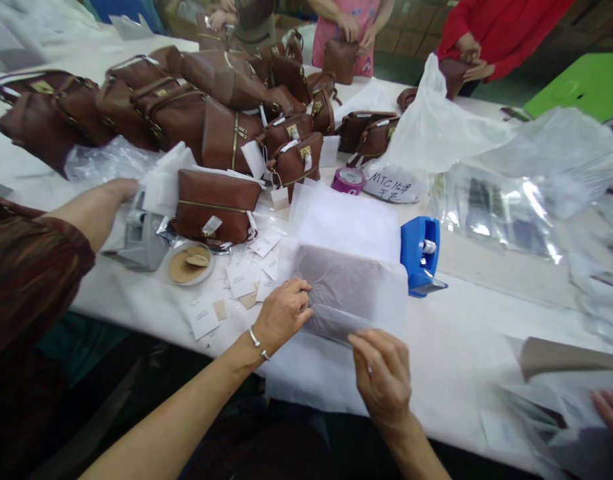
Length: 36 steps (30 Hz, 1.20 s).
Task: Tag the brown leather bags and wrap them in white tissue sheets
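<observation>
Near the table's front edge, a flat brown rectangular item (353, 270) shows through thin white tissue paper (341, 210) that covers it. My left hand (286, 307), with a bracelet at the wrist, has its fingers closed at the left side of the tissue paper. At the lower right edge, my right hand (383, 370) pinches the same paper between thumb and fingers. What kind of item lies under the paper, I cannot tell. Another sheet of white paper (311, 370) extends beneath it towards me.
A blue tape dispenser (419, 257) stands right of the paper. On the left are loose white tags (241, 277), a round dish (189, 263) and a brown pouch (216, 207). Brown handbags (171, 113) crowd the back. Co-workers' hands (611, 407) appear right, left and behind.
</observation>
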### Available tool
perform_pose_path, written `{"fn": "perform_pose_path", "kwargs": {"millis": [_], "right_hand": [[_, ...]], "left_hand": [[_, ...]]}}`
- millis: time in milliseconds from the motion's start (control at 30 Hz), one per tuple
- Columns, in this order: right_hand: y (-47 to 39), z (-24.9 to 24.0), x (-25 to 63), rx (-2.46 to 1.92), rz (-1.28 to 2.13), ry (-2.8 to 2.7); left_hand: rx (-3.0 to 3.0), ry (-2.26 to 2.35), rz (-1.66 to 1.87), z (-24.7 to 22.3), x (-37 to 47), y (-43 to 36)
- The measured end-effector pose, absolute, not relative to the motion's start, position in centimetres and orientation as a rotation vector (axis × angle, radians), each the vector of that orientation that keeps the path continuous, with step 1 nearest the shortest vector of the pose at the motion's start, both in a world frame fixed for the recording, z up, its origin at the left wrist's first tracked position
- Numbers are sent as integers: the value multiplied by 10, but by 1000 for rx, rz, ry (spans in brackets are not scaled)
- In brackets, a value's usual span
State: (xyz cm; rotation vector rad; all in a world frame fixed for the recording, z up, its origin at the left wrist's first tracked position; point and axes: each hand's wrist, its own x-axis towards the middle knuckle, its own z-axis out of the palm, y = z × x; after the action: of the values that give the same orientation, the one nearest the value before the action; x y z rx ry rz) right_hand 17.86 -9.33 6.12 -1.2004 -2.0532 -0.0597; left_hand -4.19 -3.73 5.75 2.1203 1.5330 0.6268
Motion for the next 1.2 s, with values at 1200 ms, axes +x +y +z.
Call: {"fn": "perform_pose_path", "kwargs": {"millis": [1200], "right_hand": [[-78,18,161,-1254,-94,-2584]], "left_hand": [[2518,1381,760,28,-3,-103]]}}
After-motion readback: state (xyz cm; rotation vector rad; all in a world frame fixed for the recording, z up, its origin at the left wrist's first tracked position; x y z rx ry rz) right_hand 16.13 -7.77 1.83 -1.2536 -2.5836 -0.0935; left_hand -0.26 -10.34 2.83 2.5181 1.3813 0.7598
